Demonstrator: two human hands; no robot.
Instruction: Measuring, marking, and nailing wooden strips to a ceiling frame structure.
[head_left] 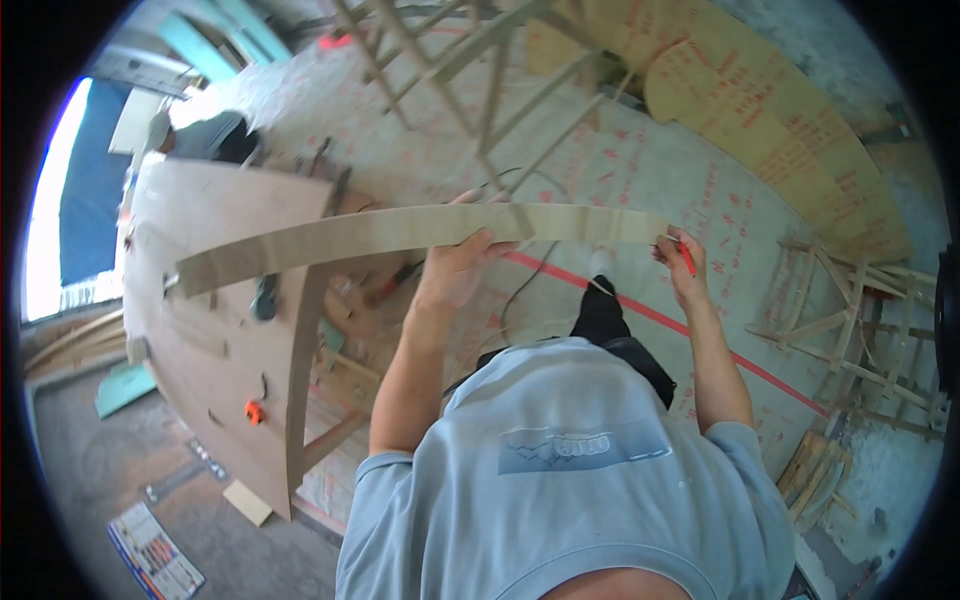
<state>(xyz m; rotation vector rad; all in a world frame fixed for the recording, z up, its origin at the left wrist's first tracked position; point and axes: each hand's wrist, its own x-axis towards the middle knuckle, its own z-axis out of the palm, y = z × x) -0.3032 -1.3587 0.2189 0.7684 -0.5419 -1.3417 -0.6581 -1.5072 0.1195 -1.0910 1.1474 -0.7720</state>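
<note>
A long, pale wooden strip (340, 232) stretches across in front of me. My left hand (462, 262) grips it near the middle, thumb on the near face and fingertips showing over the far edge. At the strip's right end, my right hand (688, 268) is closed around a slim red pencil or marker (687, 258), with its fingers by the end of the wood. Whether those fingers also pinch the strip is hard to make out. The strip's left end hangs over a wooden workbench (220, 370).
On the bench lie an orange tape measure (254, 411) and a dark tool (264, 298). Wooden frames stand ahead (480, 60) and at right (850, 310). Curved yellowish panels (760, 100) lie at the far right. Another person (205, 135) crouches beyond the bench. A cable crosses the floor.
</note>
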